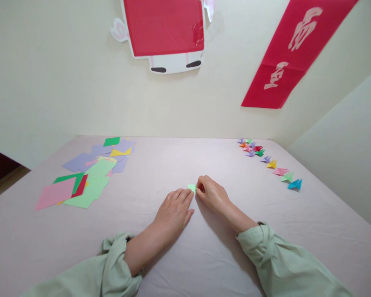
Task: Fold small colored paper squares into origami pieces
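A small piece of light green paper (191, 187) lies on the table between my two hands, partly covered by fingers. My left hand (174, 210) rests flat, its fingertips pressing the paper's near edge and its thumb held a little apart. At the right edge of the paper, my right hand (212, 193) has its thumb and index finger pinched together on it. How the paper is folded is too small to make out.
Loose coloured paper sheets (92, 173) overlap in a pile on the left. Several folded paper cranes (272, 164) form a line along the right side. The pale tablecloth (160, 159) reaches back to a wall with a red hanging banner (292, 57).
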`<state>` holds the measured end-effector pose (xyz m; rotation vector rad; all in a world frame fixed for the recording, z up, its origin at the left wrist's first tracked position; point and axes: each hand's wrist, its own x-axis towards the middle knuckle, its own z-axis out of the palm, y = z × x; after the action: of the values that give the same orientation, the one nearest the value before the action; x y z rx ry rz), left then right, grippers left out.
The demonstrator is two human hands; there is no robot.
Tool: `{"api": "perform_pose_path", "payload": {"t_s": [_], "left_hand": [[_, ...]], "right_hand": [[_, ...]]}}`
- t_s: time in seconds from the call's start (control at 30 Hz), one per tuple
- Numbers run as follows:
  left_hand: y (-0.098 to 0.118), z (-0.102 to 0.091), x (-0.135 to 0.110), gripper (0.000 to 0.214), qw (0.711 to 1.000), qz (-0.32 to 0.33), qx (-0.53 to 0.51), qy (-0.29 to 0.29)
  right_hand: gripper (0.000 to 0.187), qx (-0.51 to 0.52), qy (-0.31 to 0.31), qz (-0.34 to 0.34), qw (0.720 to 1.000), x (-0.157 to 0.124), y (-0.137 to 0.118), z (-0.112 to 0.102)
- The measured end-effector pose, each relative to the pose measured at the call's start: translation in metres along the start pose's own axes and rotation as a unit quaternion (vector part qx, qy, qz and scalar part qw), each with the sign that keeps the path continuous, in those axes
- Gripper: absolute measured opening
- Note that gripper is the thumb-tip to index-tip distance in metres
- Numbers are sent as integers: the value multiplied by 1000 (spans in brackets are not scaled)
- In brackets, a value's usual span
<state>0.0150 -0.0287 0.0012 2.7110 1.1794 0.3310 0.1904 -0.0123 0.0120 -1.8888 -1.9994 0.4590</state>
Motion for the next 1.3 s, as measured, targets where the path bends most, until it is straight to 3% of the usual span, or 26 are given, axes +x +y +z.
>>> {"api": "perform_pose_path", "payload": {"t_s": [0.23, 0.33, 0.43, 0.83, 0.97, 1.13, 1.3], "left_hand": [[-1, -4, 2, 43, 1000, -6, -7, -24], [-2, -3, 1, 42, 1000, 0, -9, -15], [-4, -1, 1, 42, 1000, 4, -13, -6], [-9, -7, -1, 30, 998, 2, -67, 14], [-22, -3, 14, 29, 990, -30, -123, 59], [-32, 3, 36, 38, 980, -14, -187, 72], [-32, 4, 32, 33, 976, 6, -204, 79]], "right_hand": [[16, 12, 44, -41, 998, -13, 5, -1], [25, -36, 20, -86, 995, -25, 2, -1], [23, -107, 24, -111, 988, -37, -3, 1], [15, -237, 16, -86, 968, -42, -10, 2], [16, -246, 14, -94, 965, -44, -12, 3], [18, -236, 32, -93, 967, -45, -13, 8], [23, -229, 40, -106, 967, -44, -12, 12]]}}
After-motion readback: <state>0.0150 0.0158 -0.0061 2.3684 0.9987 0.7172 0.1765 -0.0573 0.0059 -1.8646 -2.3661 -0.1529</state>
